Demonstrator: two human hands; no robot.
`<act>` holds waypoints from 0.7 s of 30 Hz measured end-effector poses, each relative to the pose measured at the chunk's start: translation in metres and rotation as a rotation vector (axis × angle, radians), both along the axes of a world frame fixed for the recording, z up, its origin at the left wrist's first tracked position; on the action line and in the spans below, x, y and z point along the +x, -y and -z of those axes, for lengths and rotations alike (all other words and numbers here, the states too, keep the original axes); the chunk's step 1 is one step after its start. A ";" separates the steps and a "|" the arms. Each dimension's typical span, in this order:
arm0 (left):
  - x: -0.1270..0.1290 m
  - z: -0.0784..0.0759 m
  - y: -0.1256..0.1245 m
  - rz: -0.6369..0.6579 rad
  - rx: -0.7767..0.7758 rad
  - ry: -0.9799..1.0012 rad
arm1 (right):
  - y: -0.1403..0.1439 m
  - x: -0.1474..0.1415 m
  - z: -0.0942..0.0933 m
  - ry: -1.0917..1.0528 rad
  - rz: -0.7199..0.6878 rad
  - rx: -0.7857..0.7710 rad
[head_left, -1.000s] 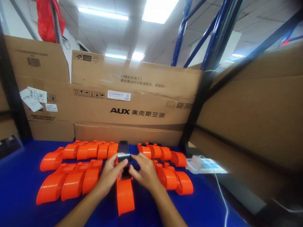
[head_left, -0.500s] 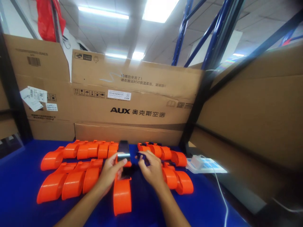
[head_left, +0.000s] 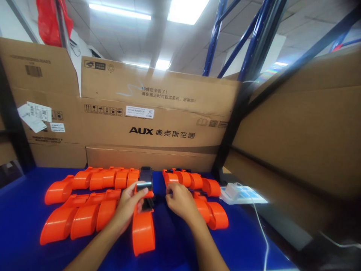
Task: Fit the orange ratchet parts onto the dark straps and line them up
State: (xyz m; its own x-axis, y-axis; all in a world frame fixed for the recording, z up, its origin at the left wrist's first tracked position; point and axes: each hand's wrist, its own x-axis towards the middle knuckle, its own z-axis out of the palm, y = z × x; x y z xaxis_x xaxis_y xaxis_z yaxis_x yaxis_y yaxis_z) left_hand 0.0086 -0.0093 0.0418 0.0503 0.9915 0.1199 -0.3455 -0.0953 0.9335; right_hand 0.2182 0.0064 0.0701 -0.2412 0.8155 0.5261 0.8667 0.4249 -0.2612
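**Both hands at the orange dispenser, mid-bench**

My left hand [head_left: 130, 205] is closed around the upper end of an orange tape dispenser [head_left: 143, 230] that lies lengthwise on the blue bench top [head_left: 25, 248], its rounded end toward me. My thumb presses on the dark, glossy piece [head_left: 146, 181] at the far end of the dispenser; the fingers wrap its left side.

My right hand [head_left: 180, 200] sits just right of that same end, fingers curled in, tips pinched together near the gap between the dispenser and the right-hand group. Whether anything small sits between those fingertips, I cannot tell; it is too blurred.

Left of my hands: two rows of orange dispensers [head_left: 84, 210], packed side by side, touching. Right of my hands: a smaller cluster of orange dispensers [head_left: 207, 205], also in two rows, my right hand resting against its near edge.

Behind the bench, stacked cardboard boxes [head_left: 158, 120] printed AUX, with shipping labels. A blue rack upright [head_left: 222, 109] stands at the right rear. Beside its foot lies a flat white pad [head_left: 244, 195] with a white cable [head_left: 261, 229] trailing toward me along the bench edge.
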 end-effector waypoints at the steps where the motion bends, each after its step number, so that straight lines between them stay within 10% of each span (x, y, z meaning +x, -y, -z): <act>1: 0.000 0.000 0.000 0.004 0.001 -0.002 | 0.000 -0.001 0.000 -0.004 -0.009 -0.005; 13: 0.001 0.006 -0.005 0.035 -0.031 -0.002 | 0.019 -0.022 -0.017 -0.290 -0.476 0.034; 21: -0.001 0.001 -0.006 0.041 -0.026 0.024 | 0.016 -0.027 -0.012 -0.341 -0.517 0.019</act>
State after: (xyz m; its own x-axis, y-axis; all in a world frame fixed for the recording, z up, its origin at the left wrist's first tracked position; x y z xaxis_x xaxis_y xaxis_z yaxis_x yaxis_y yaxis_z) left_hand 0.0073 -0.0037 0.0403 0.0887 0.9914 0.0962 -0.3711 -0.0567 0.9269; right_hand 0.1914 -0.0093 0.0816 -0.4186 0.6278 0.6562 0.4167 0.7748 -0.4754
